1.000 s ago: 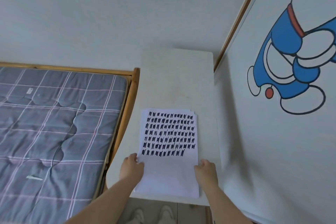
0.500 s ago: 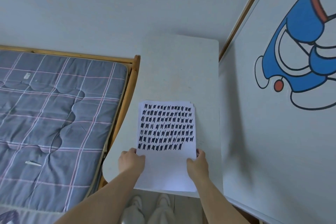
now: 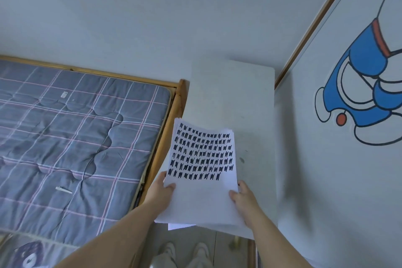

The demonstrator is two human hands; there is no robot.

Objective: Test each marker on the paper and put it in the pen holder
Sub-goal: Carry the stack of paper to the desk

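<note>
The paper [image 3: 202, 180], a stack of sheets that lay flat on the table [image 3: 232, 93] a second ago, is now lifted and tilted, its near end hanging past the table's front edge and its left corner out over the gap beside the bed [image 3: 76, 137]. The left hand [image 3: 162, 191] pinches the stack's left edge, thumb on top and fingers beneath; the right hand [image 3: 243, 200] pinches the right edge the same way. The top sheet is nearly filled with rows of dark test strokes, so this looks like the paper being taken away or swapped, not a marker being tested. No marker or pen holder shows anywhere in view. The far half of the table is bare, giving room to set the stack back down; the wall [image 3: 326, 180] closes in tight on the right, and the bed's wooden frame hems the left.
</note>
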